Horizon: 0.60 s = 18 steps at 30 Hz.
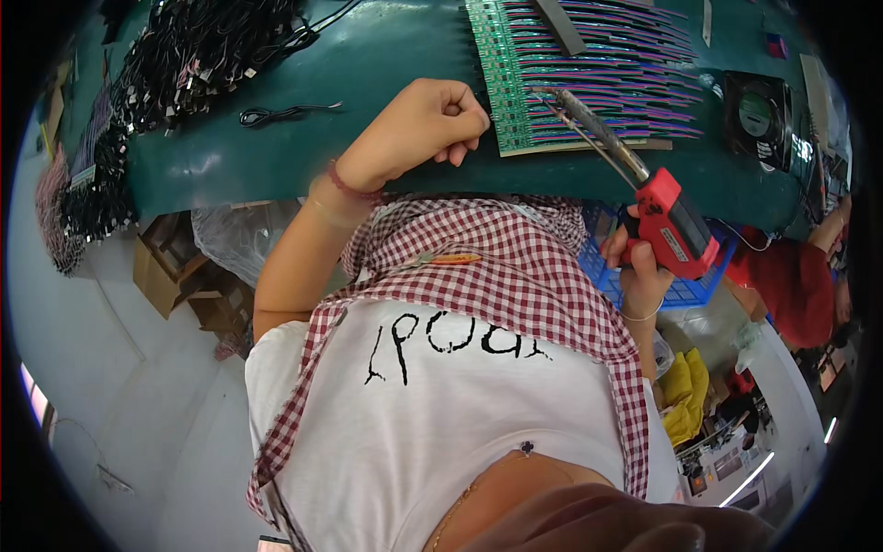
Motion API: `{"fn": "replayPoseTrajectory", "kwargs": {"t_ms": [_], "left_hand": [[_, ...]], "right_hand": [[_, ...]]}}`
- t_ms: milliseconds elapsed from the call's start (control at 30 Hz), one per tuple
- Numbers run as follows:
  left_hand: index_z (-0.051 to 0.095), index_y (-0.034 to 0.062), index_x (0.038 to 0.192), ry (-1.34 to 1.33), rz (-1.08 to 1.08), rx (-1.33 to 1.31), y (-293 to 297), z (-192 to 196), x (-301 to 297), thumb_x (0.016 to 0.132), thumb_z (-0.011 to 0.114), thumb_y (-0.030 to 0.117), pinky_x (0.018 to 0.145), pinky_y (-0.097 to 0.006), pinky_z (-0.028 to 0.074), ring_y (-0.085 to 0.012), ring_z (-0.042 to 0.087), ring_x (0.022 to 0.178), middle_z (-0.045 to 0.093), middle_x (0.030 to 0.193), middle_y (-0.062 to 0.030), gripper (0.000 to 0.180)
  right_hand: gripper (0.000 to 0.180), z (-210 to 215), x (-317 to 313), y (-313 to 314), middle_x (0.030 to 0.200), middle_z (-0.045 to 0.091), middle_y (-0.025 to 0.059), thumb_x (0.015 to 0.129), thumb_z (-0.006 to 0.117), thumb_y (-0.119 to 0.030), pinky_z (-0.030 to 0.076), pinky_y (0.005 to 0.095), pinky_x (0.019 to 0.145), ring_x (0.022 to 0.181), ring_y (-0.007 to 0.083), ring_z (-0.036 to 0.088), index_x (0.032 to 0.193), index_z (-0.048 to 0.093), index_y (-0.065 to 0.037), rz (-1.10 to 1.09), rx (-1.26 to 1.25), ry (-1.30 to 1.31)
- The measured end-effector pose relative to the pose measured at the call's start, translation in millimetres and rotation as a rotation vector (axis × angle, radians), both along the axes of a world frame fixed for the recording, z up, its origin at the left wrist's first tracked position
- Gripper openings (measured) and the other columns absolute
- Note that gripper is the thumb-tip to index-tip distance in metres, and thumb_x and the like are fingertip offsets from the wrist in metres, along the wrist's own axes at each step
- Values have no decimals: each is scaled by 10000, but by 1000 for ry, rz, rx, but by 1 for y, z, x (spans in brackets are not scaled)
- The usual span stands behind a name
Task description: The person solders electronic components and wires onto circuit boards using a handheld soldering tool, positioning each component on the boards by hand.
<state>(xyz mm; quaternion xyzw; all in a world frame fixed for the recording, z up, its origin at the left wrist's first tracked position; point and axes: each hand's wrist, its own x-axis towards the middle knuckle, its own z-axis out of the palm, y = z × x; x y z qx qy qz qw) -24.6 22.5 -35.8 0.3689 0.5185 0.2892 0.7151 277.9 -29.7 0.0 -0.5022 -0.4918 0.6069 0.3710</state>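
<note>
My right hand is wrapped round the red handle of a soldering gun. The gun's long metal barrel points up and left, its tip over a panel of small green circuit boards. Rows of thin pink, blue and dark wires run rightward from the boards. At the panel's lower left edge, my left hand is closed with its fingers curled in. Whatever it may hold is hidden. A flat grey bar lies across the upper wires.
Bundled black cables are heaped at the far left of the green table, near one loose coiled cable. A black fan-like box stands at right. Below the table edge is a blue basket; another person's red sleeve shows beyond.
</note>
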Motion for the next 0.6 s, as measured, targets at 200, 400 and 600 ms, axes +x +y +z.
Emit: {"fn": "replayPoseTrajectory", "kwargs": {"t_ms": [200,400,600], "left_hand": [[549,7,751,24,-59,3,3,-2,-2,812,567,112,409,-165,340,-44,494,478,561,629,-28,124],[544,18,724,31,-87,18,8,-4,-1,808,587,122,405,-167,339,-42,489,469,561,615,-18,140],[551,23,719,20,-117,13,12,-5,-1,803,598,137,406,-167,346,-41,486,463,563,613,-14,149]], "right_hand": [[461,-5,-2,-10,618,494,70,846,588,-297,400,280,533,495,124,435,1140,465,37,34,-16,-13],[423,-16,7,-17,643,499,60,844,593,-252,382,270,532,518,111,422,1145,480,24,45,-58,-83],[346,-22,7,-19,704,541,54,815,621,-145,402,253,525,558,109,470,1101,521,20,16,-20,-72]]}}
